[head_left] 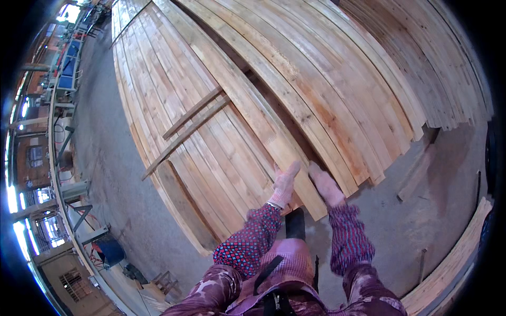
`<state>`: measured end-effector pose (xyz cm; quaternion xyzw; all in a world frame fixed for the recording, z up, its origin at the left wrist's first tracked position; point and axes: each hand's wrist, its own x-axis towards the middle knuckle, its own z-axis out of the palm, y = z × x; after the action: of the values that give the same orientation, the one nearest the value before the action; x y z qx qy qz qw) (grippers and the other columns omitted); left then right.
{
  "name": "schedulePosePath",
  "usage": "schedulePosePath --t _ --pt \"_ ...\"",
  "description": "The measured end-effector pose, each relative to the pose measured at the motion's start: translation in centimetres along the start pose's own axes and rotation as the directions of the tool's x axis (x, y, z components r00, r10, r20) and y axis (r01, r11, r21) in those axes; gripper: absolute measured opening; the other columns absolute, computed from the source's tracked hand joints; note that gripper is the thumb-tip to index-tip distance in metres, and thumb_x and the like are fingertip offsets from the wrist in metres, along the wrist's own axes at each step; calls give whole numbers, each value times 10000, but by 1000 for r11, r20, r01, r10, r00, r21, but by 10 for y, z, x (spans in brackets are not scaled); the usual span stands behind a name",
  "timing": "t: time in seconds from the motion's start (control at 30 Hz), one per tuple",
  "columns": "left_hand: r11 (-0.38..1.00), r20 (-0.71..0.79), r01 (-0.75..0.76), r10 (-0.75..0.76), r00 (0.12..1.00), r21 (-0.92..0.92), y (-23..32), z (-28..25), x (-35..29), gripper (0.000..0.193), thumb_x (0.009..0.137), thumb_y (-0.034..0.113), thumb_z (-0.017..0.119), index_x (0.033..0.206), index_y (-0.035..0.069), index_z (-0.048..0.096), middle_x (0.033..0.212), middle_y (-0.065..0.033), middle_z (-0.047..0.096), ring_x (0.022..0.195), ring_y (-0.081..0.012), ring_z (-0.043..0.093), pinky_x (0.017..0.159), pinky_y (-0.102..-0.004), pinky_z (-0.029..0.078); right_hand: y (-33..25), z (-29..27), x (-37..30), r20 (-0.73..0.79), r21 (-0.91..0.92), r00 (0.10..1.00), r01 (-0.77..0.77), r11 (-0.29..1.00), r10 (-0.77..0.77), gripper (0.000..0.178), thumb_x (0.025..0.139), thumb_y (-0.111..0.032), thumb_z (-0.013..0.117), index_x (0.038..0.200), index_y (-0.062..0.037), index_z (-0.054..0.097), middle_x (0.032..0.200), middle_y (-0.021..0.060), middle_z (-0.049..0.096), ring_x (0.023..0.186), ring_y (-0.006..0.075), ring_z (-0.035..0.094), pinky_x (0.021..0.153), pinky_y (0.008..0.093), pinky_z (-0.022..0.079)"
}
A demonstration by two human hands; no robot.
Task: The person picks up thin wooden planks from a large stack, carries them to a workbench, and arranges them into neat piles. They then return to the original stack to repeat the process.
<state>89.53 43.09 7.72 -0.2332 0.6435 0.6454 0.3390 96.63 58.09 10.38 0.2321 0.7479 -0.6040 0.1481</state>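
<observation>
A long pale wooden board [266, 129] lies lengthwise on a stack of planks, its near end jutting out toward me. My left hand [285, 184], in a whitish-pink glove, grips the board's left edge close to that end, thumb apart. On the opposite side, my right hand [325, 184], gloved alike, is closed against the board's right edge; its fingertips reach into the dark gap and are partly hidden. Right of that gap lies another plank [300, 113]. Two thin wooden strips [192, 124] rest crosswise on the left planks [153, 79].
A short thick board [184, 195] sits on the stack's near left. Further planks [411, 58] are stacked at the far right. Concrete floor [105, 142] runs along the left, beside a long machine frame [58, 152] and a blue bin [109, 250]. Timber [448, 268] lies at the lower right.
</observation>
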Motion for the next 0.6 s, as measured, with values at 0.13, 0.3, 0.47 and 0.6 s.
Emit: schedulePosePath --t 0.13,0.3,0.47,0.6 --pt "984 57 25 -15 998 -176 -35 -16 22 824 849 415 750 1461 74 315 1180 -117 612 1024 -226 615 854 -378 533 -62 16 -118 -119 316 990 106 943 -71 350 1011 -229 460 1222 8 608 1178 145 679 1107 270 646 976 384 479" --pt "793 265 219 -76 961 -569 17 -1 -8 577 898 329 697 1356 85 443 1116 -84 621 994 -216 634 850 -407 554 24 97 -150 153 -129 987 -32 991 51 326 885 -214 633 1128 3 639 1025 185 687 950 339 675 851 402 518" --pt "895 258 192 -90 962 -403 13 -11 0 468 916 335 661 1276 65 531 1085 -85 645 937 -212 654 763 -374 557 80 136 -17 -251 -235 965 -137 962 76 316 875 -202 630 1116 2 635 1026 199 679 957 361 662 850 424 513" --pt "970 145 215 -198 969 -111 -13 -11 26 487 891 349 710 1257 82 533 980 -52 647 846 -161 645 643 -331 545 76 108 31 -314 -203 945 -165 965 96 309 867 -193 627 1107 2 632 1027 209 673 963 378 651 850 441 508"
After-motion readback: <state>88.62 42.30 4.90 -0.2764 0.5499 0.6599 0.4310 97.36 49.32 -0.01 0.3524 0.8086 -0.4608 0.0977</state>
